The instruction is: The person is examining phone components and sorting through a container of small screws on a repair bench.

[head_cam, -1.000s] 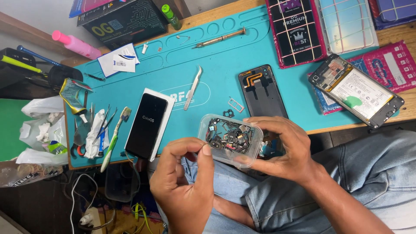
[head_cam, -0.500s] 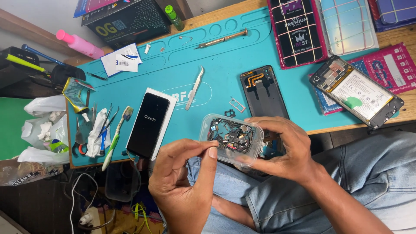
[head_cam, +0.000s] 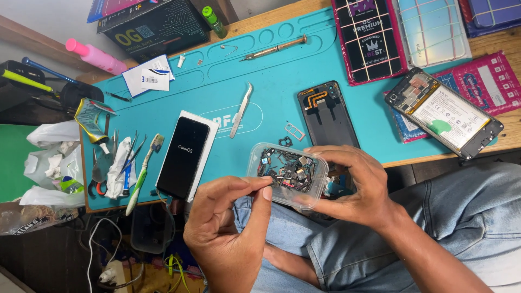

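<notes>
A single head-worn camera looks steeply down from close above the lap, facing forward across the teal rubber mat (head_cam: 163,103) on the wooden bench (head_cam: 504,43).

Your right hand (head_cam: 355,187) holds the parts box (head_cam: 287,174) over your lap, just before the mat's (head_cam: 179,103) front edge; your left hand (head_cam: 228,233) reaches into it. On the mat, 1 phone (head_cam: 183,157) lies left, tweezers (head_cam: 241,109) behind, a back cover (head_cam: 327,115) right.

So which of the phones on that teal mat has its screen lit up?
The black phone lying face up on a white box, left of the hands. The other two lie opened, insides showing: one mid-mat, one with a white battery.
</notes>
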